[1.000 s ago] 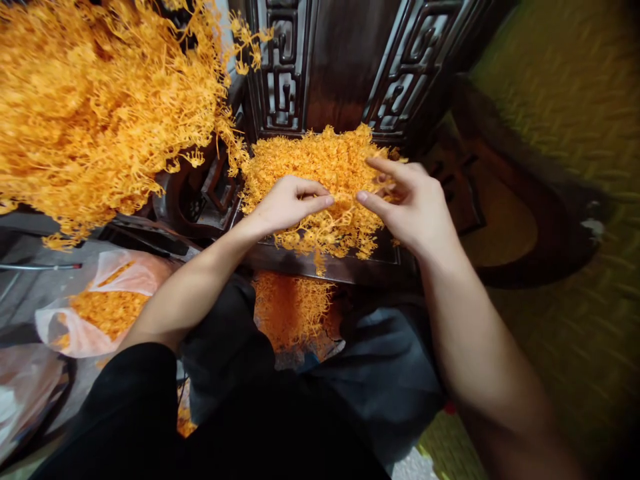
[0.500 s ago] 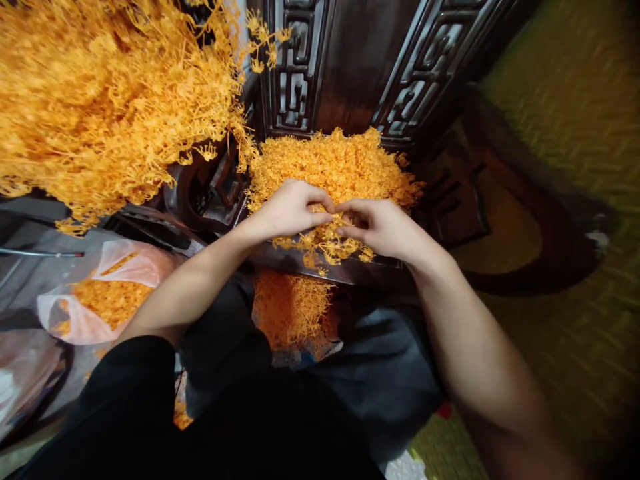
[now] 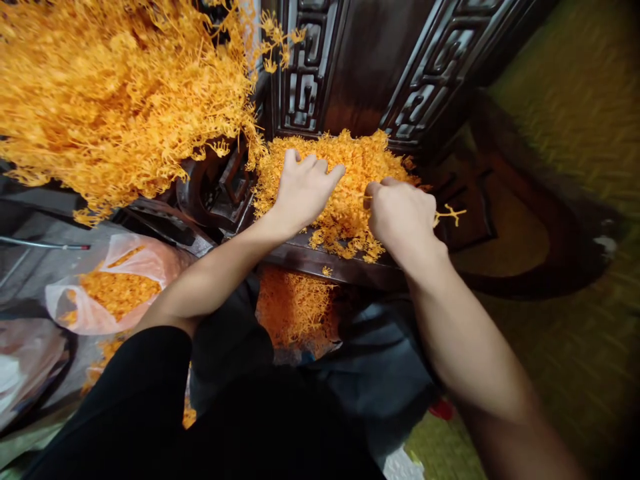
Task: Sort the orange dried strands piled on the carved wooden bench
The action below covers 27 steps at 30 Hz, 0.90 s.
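A heap of small orange pieces [image 3: 350, 160] lies on the dark wooden seat [image 3: 345, 270] in front of me. Over its left part is my left hand [image 3: 307, 187], its thumb apart from curled fingers; whatever may be under the fingers is hidden. My right hand [image 3: 403, 213] is closed at the right side of the heap, and a thin branched orange stem [image 3: 453, 215] sticks out from it on the right. A much larger pile of orange branched strands [image 3: 125, 100] fills the upper left.
A pinkish plastic bag [image 3: 120, 283] with orange pieces lies at the left. Another container of orange strands [image 3: 300, 310] is between my legs below the seat edge. A carved wooden backrest [image 3: 370, 67] rises behind the heap.
My hands have come apart: the left moved up over the heap, the right moved to the right and turned knuckles up. The branched stem now shows beside my right hand.
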Available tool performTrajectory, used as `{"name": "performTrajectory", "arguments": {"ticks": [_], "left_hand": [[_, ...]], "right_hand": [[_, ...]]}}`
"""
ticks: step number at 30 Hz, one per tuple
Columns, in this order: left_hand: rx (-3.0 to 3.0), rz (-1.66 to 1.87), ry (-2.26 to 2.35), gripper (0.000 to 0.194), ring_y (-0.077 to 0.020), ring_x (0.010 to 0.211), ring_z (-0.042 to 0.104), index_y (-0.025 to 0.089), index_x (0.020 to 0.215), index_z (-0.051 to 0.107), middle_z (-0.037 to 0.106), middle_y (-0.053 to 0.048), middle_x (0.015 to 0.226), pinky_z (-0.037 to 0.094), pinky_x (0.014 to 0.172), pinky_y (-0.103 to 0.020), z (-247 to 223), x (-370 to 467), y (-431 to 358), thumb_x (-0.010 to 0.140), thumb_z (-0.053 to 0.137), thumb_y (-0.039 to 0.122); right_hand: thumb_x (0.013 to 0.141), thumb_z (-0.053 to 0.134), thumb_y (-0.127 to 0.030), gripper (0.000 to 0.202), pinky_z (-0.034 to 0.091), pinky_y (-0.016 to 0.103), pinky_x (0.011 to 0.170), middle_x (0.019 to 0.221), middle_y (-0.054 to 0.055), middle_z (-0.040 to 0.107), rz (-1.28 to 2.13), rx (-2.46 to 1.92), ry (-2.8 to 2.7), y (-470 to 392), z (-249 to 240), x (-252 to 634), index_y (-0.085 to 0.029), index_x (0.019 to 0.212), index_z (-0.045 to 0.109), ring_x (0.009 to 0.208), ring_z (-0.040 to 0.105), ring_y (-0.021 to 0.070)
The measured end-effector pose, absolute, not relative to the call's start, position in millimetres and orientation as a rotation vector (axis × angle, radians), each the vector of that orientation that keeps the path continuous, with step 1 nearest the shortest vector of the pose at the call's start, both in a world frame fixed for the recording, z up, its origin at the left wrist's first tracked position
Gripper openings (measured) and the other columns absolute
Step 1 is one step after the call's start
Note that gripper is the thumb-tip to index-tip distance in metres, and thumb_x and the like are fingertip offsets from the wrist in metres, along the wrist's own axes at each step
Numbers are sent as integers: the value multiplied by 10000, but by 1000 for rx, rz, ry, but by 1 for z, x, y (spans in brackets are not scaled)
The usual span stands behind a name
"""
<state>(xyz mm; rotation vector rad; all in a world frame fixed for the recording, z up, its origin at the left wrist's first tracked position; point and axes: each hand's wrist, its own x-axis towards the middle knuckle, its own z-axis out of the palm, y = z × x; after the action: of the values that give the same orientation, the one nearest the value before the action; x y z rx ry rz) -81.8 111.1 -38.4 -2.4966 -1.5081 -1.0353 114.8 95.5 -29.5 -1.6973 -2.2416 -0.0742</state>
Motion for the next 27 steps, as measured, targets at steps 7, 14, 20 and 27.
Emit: {"name": "performTrajectory", "arguments": {"ticks": [7,14,20,27], "left_hand": [[-2412,-1161,-1846,102,-291,985,619,223,1016,666,680,-50,863,359,1012,-509,-46,-87,110,952,586,228],[-2521,-1206,-1967,102,-205,895,604,238,884,590,713,-8,966,368,892,-379,-38,-97,98,879,693,231],[-2552,-1227,-1912,115,-188,819,584,247,845,545,710,2,906,365,817,-353,-38,-95,97,887,616,167],[-2540,-772,-1643,161,-269,1104,555,231,1003,620,693,-60,1071,280,995,-496,-28,-101,91,905,594,106]], "right_hand": [[921,651,-225,236,533,452,919,1140,89,734,331,-1416,-1981,125,-50,108,-216,1150,705,1040,697,268],[778,883,-249,362,603,466,925,930,43,783,1225,-1136,-1754,101,-44,113,-205,1099,721,933,767,251],[721,943,-366,446,583,462,780,655,4,657,1212,-1328,-1892,103,-43,115,-181,1089,773,709,686,210],[594,926,-676,551,549,479,828,489,1,411,389,-1412,-2397,121,-75,117,-192,701,684,829,680,306]]}}
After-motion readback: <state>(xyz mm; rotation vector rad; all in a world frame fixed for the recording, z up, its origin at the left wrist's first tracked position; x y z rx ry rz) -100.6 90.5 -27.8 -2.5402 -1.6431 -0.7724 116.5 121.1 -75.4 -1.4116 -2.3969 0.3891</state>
